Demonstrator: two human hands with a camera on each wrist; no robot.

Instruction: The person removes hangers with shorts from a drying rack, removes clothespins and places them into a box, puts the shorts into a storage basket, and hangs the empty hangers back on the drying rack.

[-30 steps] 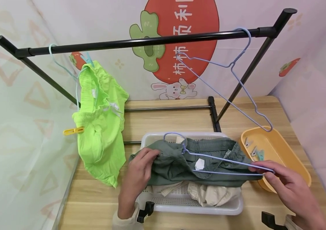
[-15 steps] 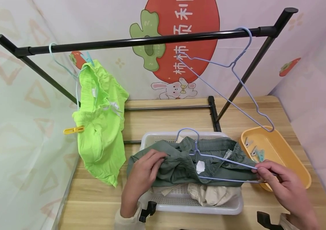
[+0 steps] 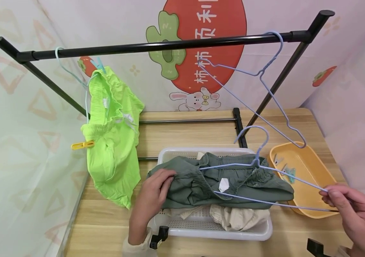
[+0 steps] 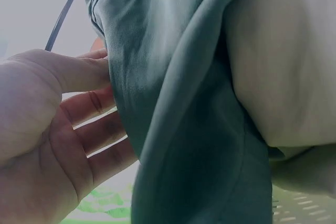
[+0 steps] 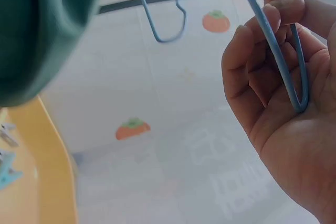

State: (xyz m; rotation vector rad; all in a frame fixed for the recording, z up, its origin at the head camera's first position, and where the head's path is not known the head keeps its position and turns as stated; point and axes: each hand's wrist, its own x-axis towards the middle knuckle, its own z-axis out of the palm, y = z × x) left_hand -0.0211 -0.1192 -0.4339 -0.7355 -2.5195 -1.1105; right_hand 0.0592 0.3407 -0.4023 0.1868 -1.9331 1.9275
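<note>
Dark green shorts (image 3: 182, 192) with an elastic waistband and a white label lie across a white basket (image 3: 221, 234). My left hand (image 3: 151, 192) pinches their left end; in the left wrist view, the thumb and fingers lie on either side of the green cloth (image 4: 184, 77). A blue wire hanger (image 3: 298, 179) reaches into the waist opening, its left end hidden in the cloth and its hook standing up above the shorts. Out to the right, my right hand (image 3: 359, 210) pinches the hanger's right end. In the right wrist view, that bent wire end (image 5: 283, 66) passes across the palm.
Neon green shorts (image 3: 111, 142) hang at the left on a black rack (image 3: 169, 45), with a yellow clip (image 3: 83, 145) on them. Another blue hanger (image 3: 285, 117) hangs at the right. An orange tray (image 3: 311, 157) holds several clips. Beige cloth (image 3: 240, 217) lies under the dark shorts.
My right hand has drawn the hanger to the right, and its hook has shifted right and risen higher. My left hand has stayed by the shorts' left end, moving only slightly.
</note>
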